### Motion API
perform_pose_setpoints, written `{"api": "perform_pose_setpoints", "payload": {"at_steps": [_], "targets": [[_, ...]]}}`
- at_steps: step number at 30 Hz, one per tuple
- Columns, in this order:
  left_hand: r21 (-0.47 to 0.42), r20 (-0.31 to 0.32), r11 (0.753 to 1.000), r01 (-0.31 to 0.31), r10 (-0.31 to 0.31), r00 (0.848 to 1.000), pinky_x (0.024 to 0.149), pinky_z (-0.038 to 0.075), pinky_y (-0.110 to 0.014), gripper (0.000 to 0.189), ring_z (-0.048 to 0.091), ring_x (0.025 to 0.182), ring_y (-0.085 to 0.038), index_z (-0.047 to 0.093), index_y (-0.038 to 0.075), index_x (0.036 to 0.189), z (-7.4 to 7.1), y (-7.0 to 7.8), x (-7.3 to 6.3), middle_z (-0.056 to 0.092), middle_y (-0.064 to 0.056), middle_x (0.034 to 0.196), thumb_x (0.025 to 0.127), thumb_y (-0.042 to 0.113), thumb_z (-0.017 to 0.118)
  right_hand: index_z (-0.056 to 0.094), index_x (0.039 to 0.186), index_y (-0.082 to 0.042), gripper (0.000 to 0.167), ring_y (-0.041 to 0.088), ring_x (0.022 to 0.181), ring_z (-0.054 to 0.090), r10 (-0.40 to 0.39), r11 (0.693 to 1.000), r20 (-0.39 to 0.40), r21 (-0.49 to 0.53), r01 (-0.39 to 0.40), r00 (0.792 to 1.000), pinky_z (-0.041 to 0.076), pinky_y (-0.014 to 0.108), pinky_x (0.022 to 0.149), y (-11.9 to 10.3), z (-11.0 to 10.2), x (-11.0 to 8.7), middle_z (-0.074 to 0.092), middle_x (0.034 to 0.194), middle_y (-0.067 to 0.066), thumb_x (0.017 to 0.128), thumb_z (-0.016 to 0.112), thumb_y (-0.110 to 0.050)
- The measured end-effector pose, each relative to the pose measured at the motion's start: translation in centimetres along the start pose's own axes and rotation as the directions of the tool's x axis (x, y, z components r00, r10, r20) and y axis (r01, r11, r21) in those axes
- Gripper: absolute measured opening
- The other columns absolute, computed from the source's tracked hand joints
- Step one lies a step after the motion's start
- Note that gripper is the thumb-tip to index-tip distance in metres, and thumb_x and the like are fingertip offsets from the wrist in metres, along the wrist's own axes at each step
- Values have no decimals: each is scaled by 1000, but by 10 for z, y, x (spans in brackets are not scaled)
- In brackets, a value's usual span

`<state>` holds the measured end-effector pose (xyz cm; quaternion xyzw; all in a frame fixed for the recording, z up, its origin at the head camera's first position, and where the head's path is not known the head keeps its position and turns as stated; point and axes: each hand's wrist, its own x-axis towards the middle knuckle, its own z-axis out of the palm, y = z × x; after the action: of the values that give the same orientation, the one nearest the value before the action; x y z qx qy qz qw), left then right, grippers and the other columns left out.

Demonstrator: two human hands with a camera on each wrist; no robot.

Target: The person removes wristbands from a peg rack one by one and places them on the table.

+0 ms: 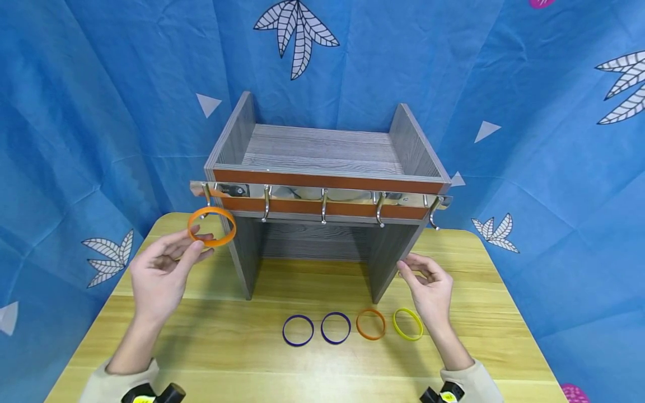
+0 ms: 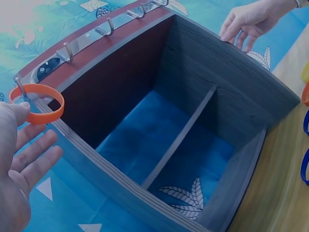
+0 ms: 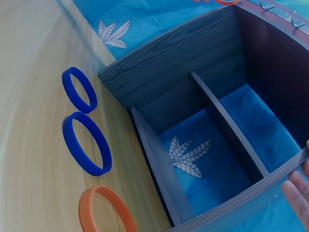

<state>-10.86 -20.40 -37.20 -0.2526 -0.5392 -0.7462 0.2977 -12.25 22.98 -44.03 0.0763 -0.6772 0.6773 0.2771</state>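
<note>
My left hand pinches an orange wristband between thumb and fingers, at the leftmost hook of a shiny metal hook rail. In the left wrist view, that hook overlaps the opening of the band. The rail runs along the front of a grey wooden shelf. On the other side, my right hand grips the front edge of the shelf's right side panel; in the right wrist view its fingers lie along the outer face.
Two dark blue wristbands, another orange wristband and a yellow wristband lie in a row on the wooden table before the shelf. A blue patterned cloth hangs behind.
</note>
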Motion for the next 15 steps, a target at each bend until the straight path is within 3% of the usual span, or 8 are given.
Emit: {"api": "perform_pose_setpoints", "payload": {"at_steps": [15], "targets": [[-2, 36, 999, -53, 53, 998, 80, 67, -33, 30, 82, 96, -23, 61, -29, 116, 0, 14, 8, 81, -19, 106, 87, -34, 55, 69, 105, 20, 17, 3, 74, 74, 8, 1000, 5, -4, -8, 1000, 63, 17, 64, 0, -1, 0, 78, 88, -7, 89, 73, 15]]}}
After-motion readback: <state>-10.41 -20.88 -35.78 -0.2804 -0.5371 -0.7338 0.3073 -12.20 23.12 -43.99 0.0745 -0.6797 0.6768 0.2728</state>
